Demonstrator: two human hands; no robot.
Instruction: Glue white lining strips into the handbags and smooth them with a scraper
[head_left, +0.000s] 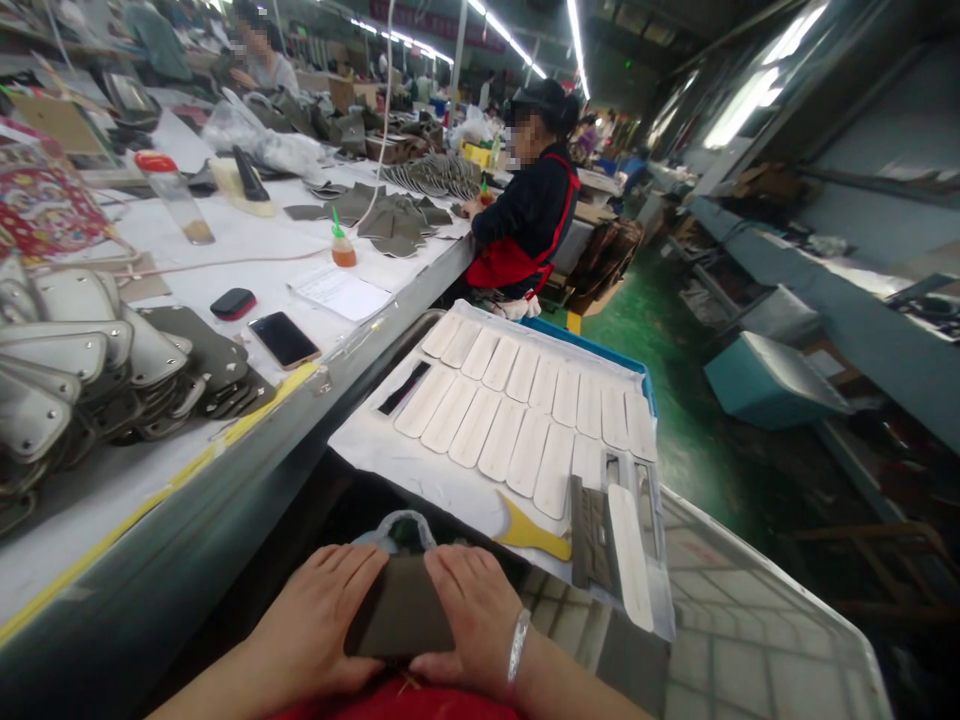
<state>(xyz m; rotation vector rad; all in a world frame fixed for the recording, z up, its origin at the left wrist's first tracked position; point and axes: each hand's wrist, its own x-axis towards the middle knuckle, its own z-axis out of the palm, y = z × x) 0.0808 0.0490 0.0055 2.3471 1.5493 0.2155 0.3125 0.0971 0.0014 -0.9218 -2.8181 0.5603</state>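
Note:
Low in the view, both my hands press on a dark olive flat leather piece [401, 610] held over my lap. My left hand [319, 625] lies on its left edge with fingers together and curled round the side. On the right edge rests my right hand [472, 615], a silver bangle on the wrist, thumb under the piece. Just beyond the piece sits a white tray [390, 455] carrying rows of cream oblong pieces [517, 415], a yellow scraper [529, 530] and a grey strip tool [592, 535].
The long white work table [225, 240] on my left holds stacked grey-and-cream pieces [90, 370], a phone [285, 340], a red-black case [232, 303], a glue bottle [343, 245] and a jar [176, 195]. A person in a red apron [525, 215] sits further along. Green floor and a teal bin [772, 380] lie right.

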